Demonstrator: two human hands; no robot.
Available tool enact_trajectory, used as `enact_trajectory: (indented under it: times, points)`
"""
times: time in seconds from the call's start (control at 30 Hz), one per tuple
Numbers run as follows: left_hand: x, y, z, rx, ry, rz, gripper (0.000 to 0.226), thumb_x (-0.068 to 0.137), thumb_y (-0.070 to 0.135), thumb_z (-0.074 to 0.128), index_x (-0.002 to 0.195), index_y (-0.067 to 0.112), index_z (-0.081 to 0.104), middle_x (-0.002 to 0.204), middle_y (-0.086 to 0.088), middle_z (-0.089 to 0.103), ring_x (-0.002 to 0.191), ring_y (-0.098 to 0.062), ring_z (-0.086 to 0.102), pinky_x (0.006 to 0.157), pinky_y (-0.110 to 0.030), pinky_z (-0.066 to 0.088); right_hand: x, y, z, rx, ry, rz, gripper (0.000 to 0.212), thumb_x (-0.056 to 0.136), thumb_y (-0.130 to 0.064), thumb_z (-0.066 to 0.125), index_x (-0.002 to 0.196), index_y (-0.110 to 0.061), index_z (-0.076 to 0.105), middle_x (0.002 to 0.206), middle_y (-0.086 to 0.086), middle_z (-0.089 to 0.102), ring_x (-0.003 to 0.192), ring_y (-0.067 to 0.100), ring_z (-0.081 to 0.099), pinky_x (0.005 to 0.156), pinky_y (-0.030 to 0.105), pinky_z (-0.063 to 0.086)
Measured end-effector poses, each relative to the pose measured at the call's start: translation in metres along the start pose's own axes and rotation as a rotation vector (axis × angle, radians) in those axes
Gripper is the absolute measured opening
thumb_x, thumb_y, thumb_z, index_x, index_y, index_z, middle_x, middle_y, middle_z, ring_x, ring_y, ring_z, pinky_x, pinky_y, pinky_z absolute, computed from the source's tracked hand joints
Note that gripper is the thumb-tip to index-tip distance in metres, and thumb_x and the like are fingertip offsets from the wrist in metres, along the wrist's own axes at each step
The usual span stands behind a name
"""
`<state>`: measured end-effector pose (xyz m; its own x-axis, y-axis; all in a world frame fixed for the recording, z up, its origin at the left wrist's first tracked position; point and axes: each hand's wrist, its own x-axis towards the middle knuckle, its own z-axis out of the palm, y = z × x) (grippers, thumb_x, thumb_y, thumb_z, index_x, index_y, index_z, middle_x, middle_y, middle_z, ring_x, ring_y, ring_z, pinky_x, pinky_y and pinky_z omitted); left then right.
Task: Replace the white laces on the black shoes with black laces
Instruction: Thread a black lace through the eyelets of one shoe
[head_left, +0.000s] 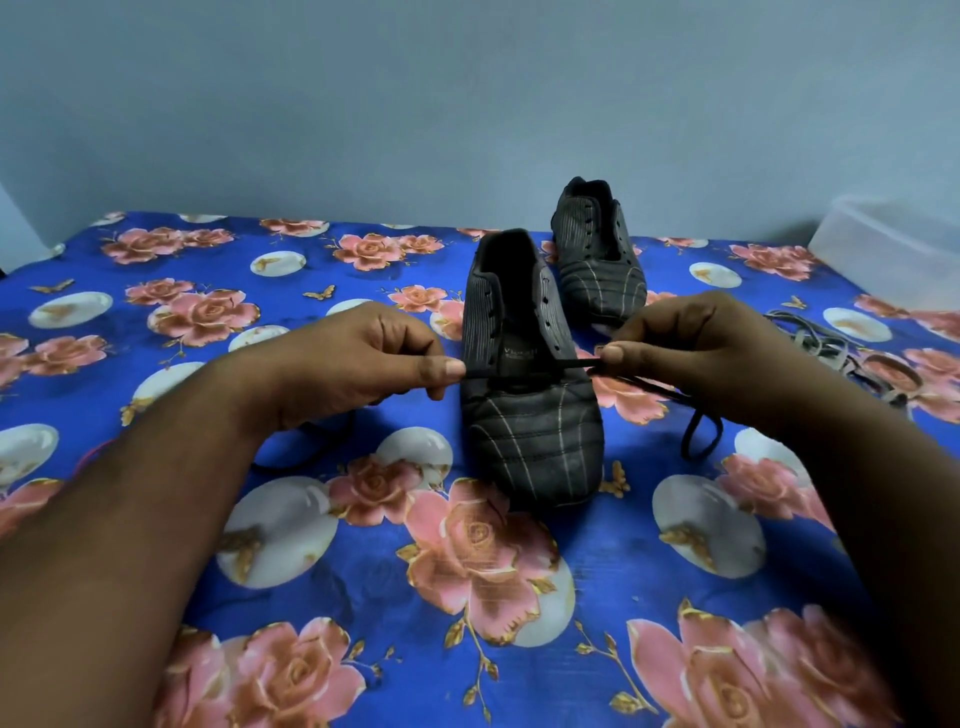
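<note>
Both hands work over a blue bedsheet printed with pink roses (467, 649). Left hand (358, 364) and right hand (691, 348) each pinch the thin black fabric lace (540, 364), stretched taut between them across the lowest eyelets of the near black ribbed leather shoe (530, 415). Lace looks soft, light, limp; best gripped close to the tips. Tongue label blurred, unreadable. Beyond the right hand, the second black shoe (597, 260), unlaced. Right of it, a greyish-white lace pile (831, 353) and a clear plastic tub (893, 249).
</note>
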<state>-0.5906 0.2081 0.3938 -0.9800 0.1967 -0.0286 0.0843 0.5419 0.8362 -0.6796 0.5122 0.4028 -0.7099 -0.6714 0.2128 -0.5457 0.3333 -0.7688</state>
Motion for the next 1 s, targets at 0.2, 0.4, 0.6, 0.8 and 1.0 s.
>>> enact_trajectory:
  times: [0.2,0.4,0.6,0.8,1.0]
  points:
    - [-0.003,-0.002,-0.001,-0.038,0.006,0.004,0.046,0.072,0.063,0.071,0.07,0.018,0.072,0.057,-0.005,0.032,0.057,-0.023,0.024,0.055,-0.037,0.022,-0.002,0.0,-0.008,0.046,-0.048,0.018,0.026,0.084,-0.042,0.072,0.077,-0.017,0.074,0.066,0.016,0.059,0.058,0.018,0.045,0.055,0.031,0.037]
    - [-0.001,0.002,0.01,-0.003,-0.088,0.005,0.044,0.078,0.056,0.074,0.072,0.013,0.075,0.061,-0.015,0.034,0.06,-0.034,0.025,0.055,-0.039,0.02,-0.006,-0.002,-0.004,0.22,-0.424,0.289,0.021,0.091,-0.025,0.064,0.073,-0.014,0.067,0.074,0.023,0.07,0.063,0.031,0.07,0.059,0.038,0.053]
    - [-0.001,-0.003,0.004,0.005,-0.126,-0.178,0.072,0.071,0.08,0.065,0.074,0.009,0.078,0.066,-0.011,0.07,0.056,-0.022,0.062,0.057,-0.029,0.05,0.003,0.009,-0.002,-0.042,-0.141,0.383,0.045,0.095,-0.045,0.057,0.077,-0.005,0.063,0.064,0.018,0.07,0.054,0.026,0.068,0.051,0.033,0.053]
    - [0.007,-0.002,0.003,0.156,0.126,-0.128,0.064,0.078,0.068,0.051,0.076,0.011,0.079,0.069,-0.002,0.076,0.065,-0.016,0.072,0.061,-0.017,0.052,0.013,0.033,0.012,-0.656,0.042,0.086,0.021,0.092,-0.039,0.07,0.113,-0.033,0.069,0.089,-0.009,0.063,0.074,0.01,0.061,0.067,0.03,0.042]
    - [0.011,-0.008,0.007,0.23,0.312,0.051,0.039,0.088,0.055,0.063,0.078,0.018,0.075,0.075,0.007,0.074,0.059,-0.013,0.071,0.058,-0.017,0.05,0.017,0.039,0.02,-0.745,-0.01,0.007,0.009,0.09,-0.027,0.073,0.096,-0.034,0.076,0.096,-0.007,0.052,0.094,0.022,0.059,0.076,0.041,0.051]
